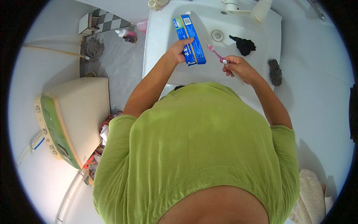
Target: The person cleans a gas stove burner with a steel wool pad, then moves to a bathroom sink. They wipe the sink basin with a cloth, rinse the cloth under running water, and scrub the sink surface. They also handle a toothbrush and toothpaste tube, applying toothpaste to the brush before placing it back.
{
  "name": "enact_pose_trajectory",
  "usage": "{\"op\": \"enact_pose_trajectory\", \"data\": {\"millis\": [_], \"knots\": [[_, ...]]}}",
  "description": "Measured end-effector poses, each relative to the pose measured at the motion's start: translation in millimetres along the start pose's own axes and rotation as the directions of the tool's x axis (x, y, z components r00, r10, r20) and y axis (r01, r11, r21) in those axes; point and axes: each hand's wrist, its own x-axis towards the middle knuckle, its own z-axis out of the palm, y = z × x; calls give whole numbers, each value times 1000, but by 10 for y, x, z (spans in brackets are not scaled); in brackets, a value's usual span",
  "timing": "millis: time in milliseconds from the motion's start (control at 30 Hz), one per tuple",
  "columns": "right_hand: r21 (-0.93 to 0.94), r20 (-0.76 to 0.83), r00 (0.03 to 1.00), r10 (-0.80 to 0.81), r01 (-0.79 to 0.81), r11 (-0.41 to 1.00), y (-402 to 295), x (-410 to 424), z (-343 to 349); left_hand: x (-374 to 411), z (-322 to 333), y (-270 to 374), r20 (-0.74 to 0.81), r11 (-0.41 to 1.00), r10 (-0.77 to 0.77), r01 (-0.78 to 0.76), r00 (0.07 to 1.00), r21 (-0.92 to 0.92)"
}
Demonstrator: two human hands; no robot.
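Note:
Over the left part of the white washbasin (268, 30), my left hand (179, 49) grips a blue box (196, 42) with yellow stripes and printed writing. The thumb lies across its front, and its upper end tilts toward the tap. My right hand (237, 67) holds a pink toothbrush (216, 53) by its handle, bristle head pointing up and left toward the box. Brush and box are apart. Beyond the right hand, a crumpled black cloth (246, 46) lies in the basin, to the right of the round drain (217, 35).
A white tap (231, 6) stands at the basin's back. A dark grey scouring pad (275, 72) sits on the right rim. At left are a twin-tub washing machine (78, 112), a mop (92, 49) and bottles (123, 33) on the floor. A towel (310, 196) hangs at lower right.

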Motion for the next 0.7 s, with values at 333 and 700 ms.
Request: {"op": "enact_pose_trajectory", "data": {"millis": [333, 700], "knots": [[-28, 87, 991, -105, 108, 994, 56, -220, 34, -106, 48, -32, 114, 990, 140, -139, 984, -15], [18, -126, 963, -239, 243, 970, -79, -244, -223, -256, 204, 58, 214, 967, 220, -242, 952, 81]]}}
